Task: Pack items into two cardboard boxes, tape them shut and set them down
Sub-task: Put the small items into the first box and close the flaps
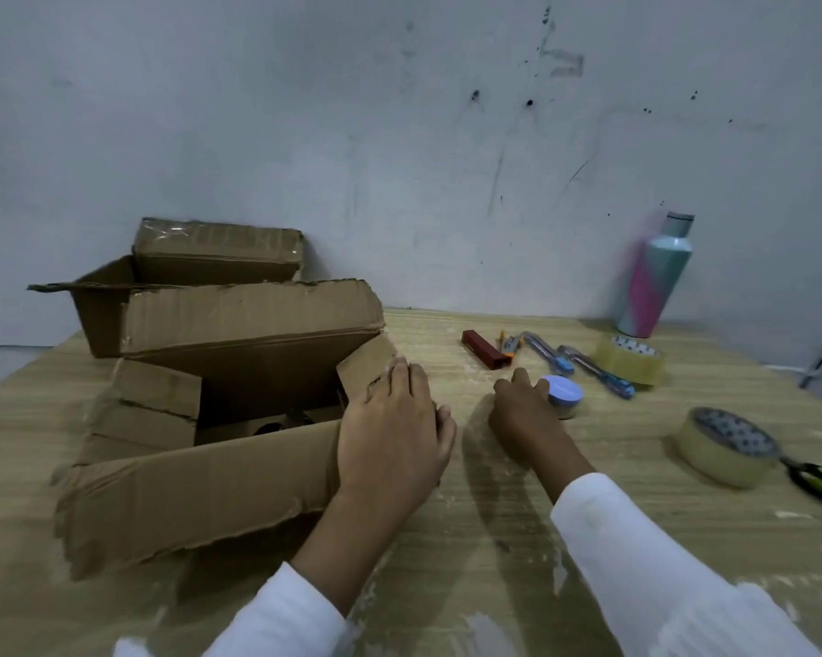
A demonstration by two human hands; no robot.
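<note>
The desk looks like pale wood-grain board, matt, with whitish scuffs. The open box at its left edge is brown corrugated cardboard, dull and rough, with ragged flap edges. The shut box at the back left carries glossy clear tape. A tape roll and a second roll near the right edge are shiny, yellowish film. The bottle has a smooth satin coat. The sleeves are white cloth.
</note>
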